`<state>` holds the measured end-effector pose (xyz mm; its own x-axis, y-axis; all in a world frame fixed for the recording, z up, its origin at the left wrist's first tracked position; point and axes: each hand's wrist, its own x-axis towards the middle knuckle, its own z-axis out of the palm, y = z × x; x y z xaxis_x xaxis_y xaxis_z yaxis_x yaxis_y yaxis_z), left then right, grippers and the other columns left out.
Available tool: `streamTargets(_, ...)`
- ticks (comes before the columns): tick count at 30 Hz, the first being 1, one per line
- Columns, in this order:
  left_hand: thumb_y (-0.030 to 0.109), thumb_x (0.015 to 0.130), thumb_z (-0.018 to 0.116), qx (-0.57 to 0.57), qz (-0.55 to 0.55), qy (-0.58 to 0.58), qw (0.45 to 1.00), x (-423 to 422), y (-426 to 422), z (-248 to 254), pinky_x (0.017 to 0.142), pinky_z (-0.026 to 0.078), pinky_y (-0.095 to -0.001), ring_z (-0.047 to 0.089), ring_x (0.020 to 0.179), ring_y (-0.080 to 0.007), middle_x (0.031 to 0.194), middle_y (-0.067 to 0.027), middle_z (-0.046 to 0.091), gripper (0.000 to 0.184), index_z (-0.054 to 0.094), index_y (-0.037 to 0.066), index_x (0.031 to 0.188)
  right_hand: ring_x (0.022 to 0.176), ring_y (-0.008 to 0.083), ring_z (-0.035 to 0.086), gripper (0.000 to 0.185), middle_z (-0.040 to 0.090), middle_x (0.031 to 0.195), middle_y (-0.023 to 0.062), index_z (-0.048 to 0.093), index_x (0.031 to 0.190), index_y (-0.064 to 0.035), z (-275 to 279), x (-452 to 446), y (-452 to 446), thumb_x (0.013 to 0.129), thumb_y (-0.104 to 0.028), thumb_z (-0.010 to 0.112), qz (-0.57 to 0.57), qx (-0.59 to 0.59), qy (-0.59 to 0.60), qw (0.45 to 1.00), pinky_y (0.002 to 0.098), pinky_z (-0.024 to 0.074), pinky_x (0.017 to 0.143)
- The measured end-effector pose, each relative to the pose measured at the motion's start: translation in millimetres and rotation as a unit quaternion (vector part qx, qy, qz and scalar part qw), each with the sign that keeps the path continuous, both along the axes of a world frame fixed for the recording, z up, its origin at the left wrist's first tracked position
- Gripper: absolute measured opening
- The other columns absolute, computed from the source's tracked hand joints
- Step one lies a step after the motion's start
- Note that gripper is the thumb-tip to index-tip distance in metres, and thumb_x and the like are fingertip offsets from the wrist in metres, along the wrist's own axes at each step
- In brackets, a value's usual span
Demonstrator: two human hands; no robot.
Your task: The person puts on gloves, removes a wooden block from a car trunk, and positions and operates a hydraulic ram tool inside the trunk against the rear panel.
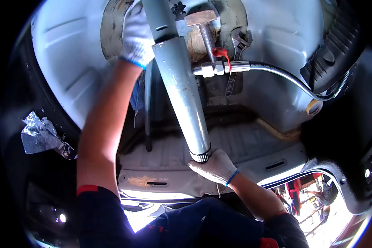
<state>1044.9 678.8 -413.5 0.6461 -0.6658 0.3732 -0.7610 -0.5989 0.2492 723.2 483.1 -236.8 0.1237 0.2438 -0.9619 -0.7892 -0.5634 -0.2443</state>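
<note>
A long grey hydraulic ram lies diagonally before me, a wider cylinder joined to a tube at its upper end. My left hand, in a white knit glove, is closed around the upper tube from the left; its fingertips are hidden behind it. At the lower end, beside the knurled ring, my gloved right hand grips the ram with its fingers wrapped underneath. A metal coupling with a red cap joins the ram's side to a black hose.
A hammer and an adjustable wrench lie right of the ram. A black ribbed pump stands at upper right, near a yellow-rimmed roll. A dark bar and crumpled foil are leftward. Another person appears outside.
</note>
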Motion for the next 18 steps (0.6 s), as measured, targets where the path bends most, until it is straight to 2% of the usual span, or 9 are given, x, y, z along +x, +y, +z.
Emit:
streamTargets(5,0.029,0.093,0.073,0.040,-0.065,0.092,0.993,45,-44,-18,0.079,0.058,-0.0495,0.070,0.092,-0.0324,0.108,-0.0164,0.069,0.037,0.069,0.003,0.120,0.094,0.0358,0.078,0.044,0.078,0.092,0.0217,0.077,0.097,-0.0024,3,4,0,0.087,-0.045,0.082,0.011,-0.035,-0.003,0.999,0.0448,0.0615,0.085)
streamTargets(9,0.017,0.097,0.067,0.025,-0.123,0.153,0.980,53,-59,-25,0.075,0.058,-0.0484,0.070,0.087,-0.0296,0.100,-0.0146,0.070,0.026,0.068,0.001,0.117,0.094,0.0364,0.078,0.044,0.078,0.089,0.0214,0.078,0.095,-0.0020,3,10,-2,0.087,-0.046,0.081,0.020,-0.007,0.005,1.000,0.0452,0.0619,0.084)
streamTargets(10,0.014,0.098,0.066,-0.013,-0.139,0.189,0.972,51,-61,-27,0.074,0.058,-0.0481,0.070,0.085,-0.0289,0.098,-0.0142,0.071,0.023,0.068,0.001,0.116,0.094,0.0360,0.079,0.044,0.079,0.089,0.0212,0.078,0.094,-0.0020,3,5,-2,0.087,-0.045,0.081,0.011,-0.018,0.003,1.000,0.0451,0.0620,0.084)
streamTargets(12,0.016,0.092,0.069,-0.238,-0.180,0.370,0.880,43,-62,-42,0.079,0.057,-0.0483,0.071,0.093,-0.0339,0.099,-0.0147,0.072,0.019,0.073,0.005,0.106,0.095,0.0350,0.079,0.042,0.079,0.090,0.0210,0.079,0.096,-0.0020,7,9,-2,0.087,-0.043,0.082,-0.023,-0.028,0.023,0.999,0.0454,0.0622,0.085)
streamTargets(14,0.013,0.089,0.068,-0.045,-0.143,0.317,0.936,53,-58,-39,0.081,0.057,-0.0479,0.072,0.095,-0.0360,0.098,-0.0154,0.073,0.015,0.076,0.007,0.099,0.099,0.0331,0.079,0.041,0.080,0.096,0.0201,0.079,0.103,-0.0033,5,2,-4,0.087,-0.040,0.083,-0.055,-0.018,0.034,0.998,0.0450,0.0622,0.085)
streamTargets(15,0.010,0.088,0.066,0.114,-0.096,0.238,0.960,58,-58,-37,0.081,0.058,-0.0482,0.073,0.094,-0.0355,0.097,-0.0152,0.073,0.014,0.076,0.007,0.098,0.100,0.0318,0.079,0.040,0.080,0.099,0.0184,0.078,0.106,-0.0053,4,-5,-3,0.089,-0.041,0.082,-0.012,-0.024,0.016,1.000,0.0440,0.0621,0.085)
streamTargets(16,0.007,0.088,0.065,0.277,-0.069,0.147,0.947,62,-57,-37,0.081,0.059,-0.0485,0.074,0.092,-0.0350,0.096,-0.0151,0.074,0.015,0.077,0.007,0.096,0.098,0.0304,0.079,0.038,0.080,0.097,0.0167,0.079,0.106,-0.0069,2,-10,-3,0.089,-0.041,0.082,0.010,-0.010,0.014,1.000,0.0431,0.0619,0.084)
streamTargets(18,0.005,0.086,0.064,0.288,-0.091,0.159,0.940,66,-58,-24,0.081,0.062,-0.0487,0.077,0.091,-0.0347,0.095,-0.0139,0.076,0.016,0.079,0.008,0.093,0.097,0.0284,0.079,0.037,0.080,0.096,0.0152,0.078,0.107,-0.0077,5,-7,-4,0.089,-0.040,0.082,-0.001,-0.001,0.017,1.000,0.0419,0.0615,0.083)
